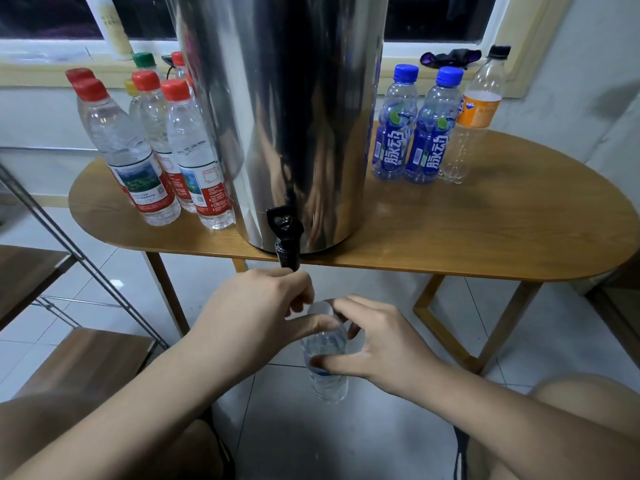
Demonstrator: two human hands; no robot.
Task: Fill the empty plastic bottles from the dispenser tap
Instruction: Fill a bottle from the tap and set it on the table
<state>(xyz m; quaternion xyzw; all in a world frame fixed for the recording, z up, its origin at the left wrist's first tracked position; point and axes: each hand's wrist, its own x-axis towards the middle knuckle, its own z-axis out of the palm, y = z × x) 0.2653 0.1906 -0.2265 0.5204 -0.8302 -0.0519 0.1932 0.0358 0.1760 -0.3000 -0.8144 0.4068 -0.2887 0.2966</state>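
So this one's mid-bottle. The small clear bottle (326,374) isn't on the counter (485,223) at all: it's held upright in the air, below the black tap (286,237) and a bit to the right of it. The right hand (379,342) wraps the body, thumb across the front. The left hand (258,306) has its fingers (311,322) curled in, pinching the top end. That looks like a cap twist, but on or off I can't tell, and the fill level is too blurry to call.

If it's coming off, the next move is getting the mouth squarely under the spout of the steel dispenser (294,116) before touching the lever. The blue-capped bottles (412,133) and the orange-label bottle (476,116) wait on the right side, the red-capped bottles (152,143) on the left.
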